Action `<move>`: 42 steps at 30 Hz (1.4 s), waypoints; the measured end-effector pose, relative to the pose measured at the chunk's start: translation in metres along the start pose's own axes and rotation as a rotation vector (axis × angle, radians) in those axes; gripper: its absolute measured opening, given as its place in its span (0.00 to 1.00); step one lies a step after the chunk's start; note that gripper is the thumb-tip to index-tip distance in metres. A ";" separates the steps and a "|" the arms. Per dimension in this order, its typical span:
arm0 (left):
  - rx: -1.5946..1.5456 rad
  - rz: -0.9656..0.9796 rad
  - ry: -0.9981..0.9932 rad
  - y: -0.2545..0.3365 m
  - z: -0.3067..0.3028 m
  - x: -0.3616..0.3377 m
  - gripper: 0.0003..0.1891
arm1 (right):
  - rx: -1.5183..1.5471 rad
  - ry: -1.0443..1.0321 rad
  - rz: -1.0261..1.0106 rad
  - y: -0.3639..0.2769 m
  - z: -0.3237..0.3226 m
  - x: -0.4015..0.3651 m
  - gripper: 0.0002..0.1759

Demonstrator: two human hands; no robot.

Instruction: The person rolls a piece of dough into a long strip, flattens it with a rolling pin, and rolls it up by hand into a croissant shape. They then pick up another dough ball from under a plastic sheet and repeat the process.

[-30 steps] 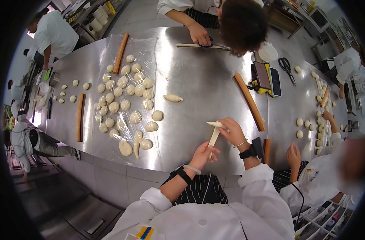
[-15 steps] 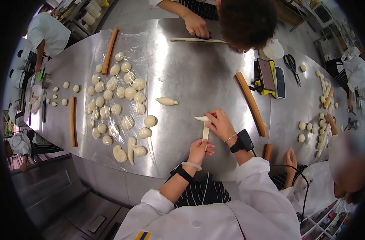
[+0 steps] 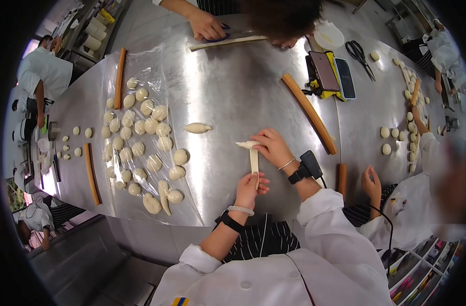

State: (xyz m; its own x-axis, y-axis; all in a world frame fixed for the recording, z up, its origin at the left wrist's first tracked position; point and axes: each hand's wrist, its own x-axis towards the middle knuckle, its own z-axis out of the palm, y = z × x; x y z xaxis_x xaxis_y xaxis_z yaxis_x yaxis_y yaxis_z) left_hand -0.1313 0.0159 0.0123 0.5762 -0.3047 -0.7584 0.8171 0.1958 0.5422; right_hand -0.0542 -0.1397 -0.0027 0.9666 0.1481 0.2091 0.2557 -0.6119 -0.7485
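Note:
A strip of dough point(image 3: 254, 161) runs toward me over the steel table, its far end rolled into a small spindle with a pointed tip. My right hand point(image 3: 272, 149) pinches the rolled end between thumb and fingers. At the near end, my left hand point(image 3: 251, 187) grips the flat tail of the strip, thumb on top. To the left lies a separate rolled dough piece point(image 3: 198, 128), thick in the middle with ridges and narrow ends. Farther left, many round dough balls point(image 3: 151, 126) rest beneath clear plastic film point(image 3: 178, 84), with a tapered dough piece point(image 3: 164, 197) among the nearest ones.
Wooden rolling pins lie right point(image 3: 309, 115) and left point(image 3: 119, 79). Phones point(image 3: 345, 78), scissors point(image 3: 360, 59) and a white bowl point(image 3: 328, 35) stand back right. Opposite, a co-worker's hand point(image 3: 207, 26) is by a long dough strip point(image 3: 228, 43). Another person's hand point(image 3: 372, 183) is at right.
The view has shifted, so the table's things appear farther left. Both my hands keep hold of the dough strip, with little change in their grip.

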 end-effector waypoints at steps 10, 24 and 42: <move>-0.030 -0.022 -0.019 -0.002 0.000 -0.002 0.15 | -0.016 0.013 0.007 -0.010 0.008 -0.018 0.14; -0.042 -0.014 -0.026 -0.004 -0.005 -0.004 0.16 | 0.035 0.001 0.029 -0.009 0.006 -0.020 0.11; -0.034 -0.038 -0.009 -0.010 -0.006 -0.012 0.15 | -0.093 -0.019 -0.022 -0.021 0.006 -0.038 0.15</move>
State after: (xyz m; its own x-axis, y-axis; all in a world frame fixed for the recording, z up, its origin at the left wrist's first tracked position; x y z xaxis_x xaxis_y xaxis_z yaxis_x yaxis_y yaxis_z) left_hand -0.1459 0.0234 0.0139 0.5443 -0.3210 -0.7750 0.8388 0.2151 0.5001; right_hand -0.0963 -0.1273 0.0012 0.9613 0.1764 0.2117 0.2746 -0.6774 -0.6824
